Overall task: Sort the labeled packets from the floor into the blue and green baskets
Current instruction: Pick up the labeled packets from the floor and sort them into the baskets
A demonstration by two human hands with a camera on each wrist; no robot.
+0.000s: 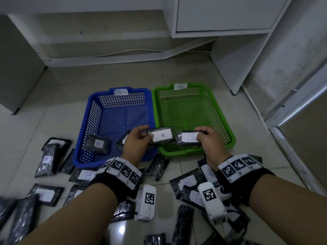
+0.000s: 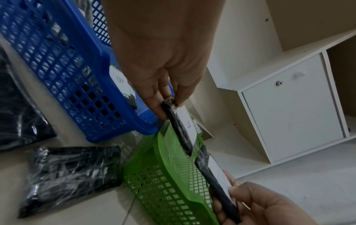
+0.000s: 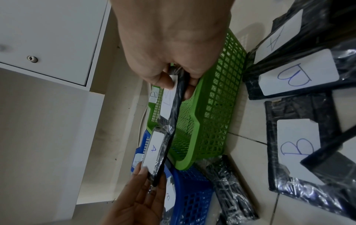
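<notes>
My left hand pinches the left end of a black packet labelled A, held over the near right corner of the blue basket. My right hand grips a black packet labelled B above the front of the green basket. The two packets sit end to end, labels up. The left wrist view shows the A packet edge-on in my fingers. A packet marked B lies in the blue basket, and another is partly hidden behind my left hand.
Several wrapped black packets lie scattered on the tiled floor in front of the baskets, some showing A or B labels. A white cabinet stands behind, a grey box at the left, a door frame at the right.
</notes>
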